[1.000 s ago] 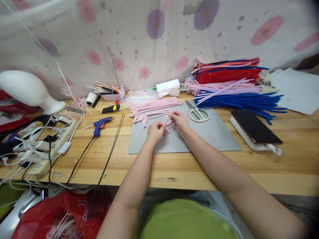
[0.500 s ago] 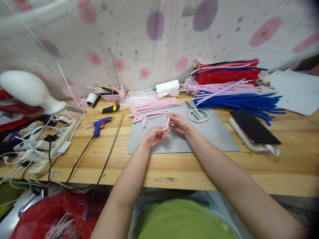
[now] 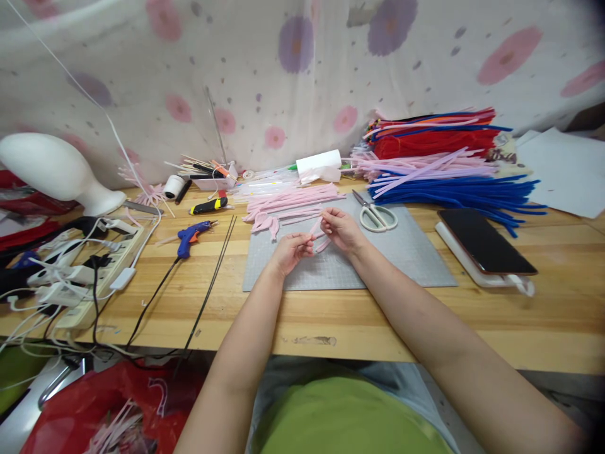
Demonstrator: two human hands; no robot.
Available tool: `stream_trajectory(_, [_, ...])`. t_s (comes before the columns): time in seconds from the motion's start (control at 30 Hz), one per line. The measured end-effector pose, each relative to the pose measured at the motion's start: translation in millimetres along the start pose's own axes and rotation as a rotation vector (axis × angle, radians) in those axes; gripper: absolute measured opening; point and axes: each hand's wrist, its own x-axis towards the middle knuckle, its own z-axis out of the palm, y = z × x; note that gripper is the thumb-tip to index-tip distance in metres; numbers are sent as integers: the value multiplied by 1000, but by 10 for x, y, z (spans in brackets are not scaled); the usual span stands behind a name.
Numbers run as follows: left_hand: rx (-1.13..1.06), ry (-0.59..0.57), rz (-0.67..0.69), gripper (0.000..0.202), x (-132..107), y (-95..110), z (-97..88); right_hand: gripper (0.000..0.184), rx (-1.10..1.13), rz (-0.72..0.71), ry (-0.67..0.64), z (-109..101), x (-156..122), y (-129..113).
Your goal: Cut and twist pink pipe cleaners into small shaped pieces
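Note:
Above the grey cutting mat point(image 3: 265, 271), my left hand point(image 3: 292, 253) is closed in a pinch on a bent pink pipe cleaner point(image 3: 316, 228). My right hand point(image 3: 341, 230) pinches the same pipe cleaner a little higher and to the right. A strand of it shows below, between the two hands. Finished-looking pink petal shapes point(image 3: 266, 224) rest on the mat's upper left. Behind the hands lies a bundle of straight pink pipe cleaners point(image 3: 293, 200). White-handled scissors point(image 3: 377, 217) lie to the right of my right hand, blades pointing away.
A blue glue gun point(image 3: 191, 238) and a yellow-black utility knife point(image 3: 208, 206) lie left of the mat. Blue pipe cleaners point(image 3: 449, 192) are piled at back right, near a phone point(image 3: 486, 239). A cable-filled power strip point(image 3: 123, 258) is at left, a white foam head point(image 3: 51, 167) behind it.
My right hand has shifted slightly up and right along the pipe cleaner, drawing a bit away from my left hand. My left hand has moved little. The view has shifted slightly.

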Motion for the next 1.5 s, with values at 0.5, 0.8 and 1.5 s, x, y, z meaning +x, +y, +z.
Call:
stream_trajectory(0.5, [18, 432, 439, 31, 71, 35, -62, 27, -573, 239, -309, 30, -97, -97])
stream_trajectory(0.8, [32, 430, 427, 29, 97, 0, -62, 19, -727, 131, -231, 27, -49, -11])
stream_trajectory(1.5, [742, 598, 742, 23, 154, -141, -126, 14, -665, 75, -7, -50, 1, -52])
